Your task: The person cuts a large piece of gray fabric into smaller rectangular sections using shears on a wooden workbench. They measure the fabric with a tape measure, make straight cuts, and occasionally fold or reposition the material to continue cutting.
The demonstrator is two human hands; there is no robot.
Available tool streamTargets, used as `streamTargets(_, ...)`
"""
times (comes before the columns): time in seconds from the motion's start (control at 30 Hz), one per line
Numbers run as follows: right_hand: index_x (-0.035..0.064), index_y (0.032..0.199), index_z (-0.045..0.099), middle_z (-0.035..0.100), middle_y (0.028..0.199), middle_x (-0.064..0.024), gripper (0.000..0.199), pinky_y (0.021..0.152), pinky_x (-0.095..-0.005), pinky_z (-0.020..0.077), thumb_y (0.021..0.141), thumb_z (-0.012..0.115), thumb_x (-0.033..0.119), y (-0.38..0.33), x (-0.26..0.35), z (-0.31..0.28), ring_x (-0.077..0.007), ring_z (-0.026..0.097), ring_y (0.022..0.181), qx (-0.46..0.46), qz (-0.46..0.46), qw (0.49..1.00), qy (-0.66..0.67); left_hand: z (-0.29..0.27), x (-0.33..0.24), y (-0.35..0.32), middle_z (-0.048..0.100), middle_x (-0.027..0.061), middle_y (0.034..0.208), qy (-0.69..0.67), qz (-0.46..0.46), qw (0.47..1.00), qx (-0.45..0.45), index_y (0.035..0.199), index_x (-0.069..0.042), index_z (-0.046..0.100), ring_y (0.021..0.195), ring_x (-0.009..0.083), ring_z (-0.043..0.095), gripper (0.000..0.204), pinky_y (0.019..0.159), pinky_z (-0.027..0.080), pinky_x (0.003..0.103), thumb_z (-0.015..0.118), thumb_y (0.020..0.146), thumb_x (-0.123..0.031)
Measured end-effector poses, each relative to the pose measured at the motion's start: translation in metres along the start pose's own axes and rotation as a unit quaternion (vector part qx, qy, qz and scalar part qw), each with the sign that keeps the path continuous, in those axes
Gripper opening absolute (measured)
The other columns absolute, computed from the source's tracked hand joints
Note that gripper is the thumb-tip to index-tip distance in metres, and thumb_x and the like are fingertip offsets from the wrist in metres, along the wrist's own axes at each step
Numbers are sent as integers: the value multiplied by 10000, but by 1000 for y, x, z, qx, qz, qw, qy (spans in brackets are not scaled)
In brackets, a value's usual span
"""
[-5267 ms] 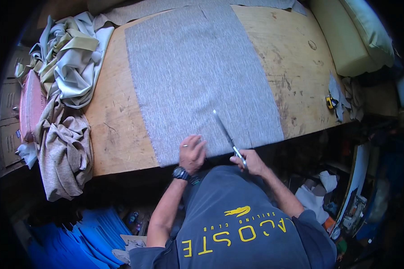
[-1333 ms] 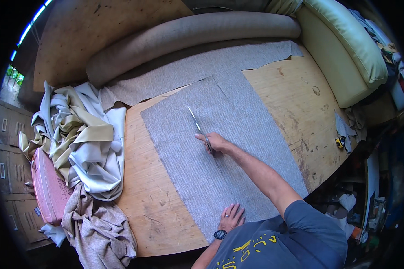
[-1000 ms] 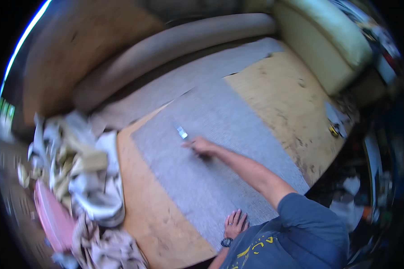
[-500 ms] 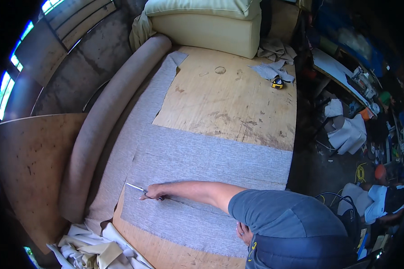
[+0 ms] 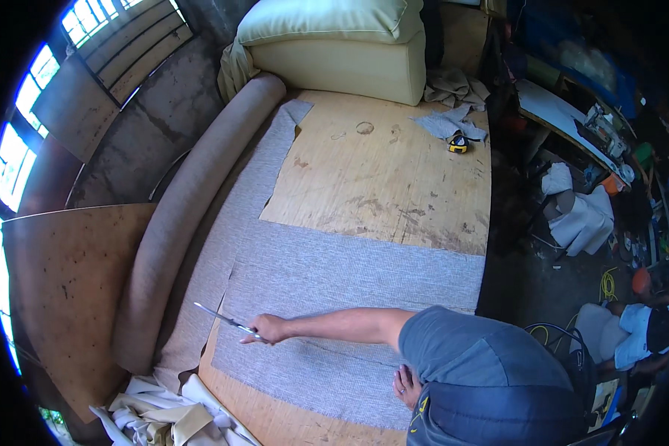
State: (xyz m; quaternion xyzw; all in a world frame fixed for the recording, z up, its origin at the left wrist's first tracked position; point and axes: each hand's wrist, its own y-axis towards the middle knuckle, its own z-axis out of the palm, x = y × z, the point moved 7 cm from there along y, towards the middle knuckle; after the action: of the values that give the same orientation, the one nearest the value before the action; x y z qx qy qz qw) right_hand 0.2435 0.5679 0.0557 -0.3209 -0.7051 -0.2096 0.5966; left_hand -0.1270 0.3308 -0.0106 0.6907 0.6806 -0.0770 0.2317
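Note:
My right hand [image 5: 269, 328] is closed round the handles of metal scissors [image 5: 234, 322]. Their long blade points left, its tip past the left edge of a grey woven fabric piece [image 5: 334, 256] and above the fabric strip beside it. Under my right forearm a dark line runs across the grey fabric toward my body. My left hand [image 5: 406, 386] lies on the fabric close to my body, fingers apart, with a ring on one finger. It holds nothing; part of that hand is hidden by my torso.
A thick fabric roll [image 5: 201, 215] lies along the left of the wooden table [image 5: 372, 178]. Crumpled pale cloth [image 5: 163, 416] is at the near left corner. A cream cushioned seat [image 5: 334, 67] stands at the far end, with a yellow tape measure [image 5: 459, 143] by fabric scraps.
The view has shifted slightly. The scissors have moved a little left, and more of the blade shows, now extending past the fabric's edge. My left hand stays on the fabric.

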Motion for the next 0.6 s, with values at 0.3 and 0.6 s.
streamTargets(0.3,69,855,683,696,796,-177,759,713,-470,509,787,651,824,-314,-85,-185,-333,680,766,-127,188,950,-216,1,-8,5,457,299,1508,-11,-60,996,-65,1442,18,522,1421,434,419,866,1170,291,583,764,802,-512)
streamTargets(0.6,9,1369,543,637,1309,-247,823,1078,-507,470,741,834,455,-459,-205,-464,-420,603,1244,-274,365,782,-424,-9,-27,32,258,305,1635,57,-152,986,42,1543,65,329,1549,421,186,1027,1252,103,576,713,843,-582)
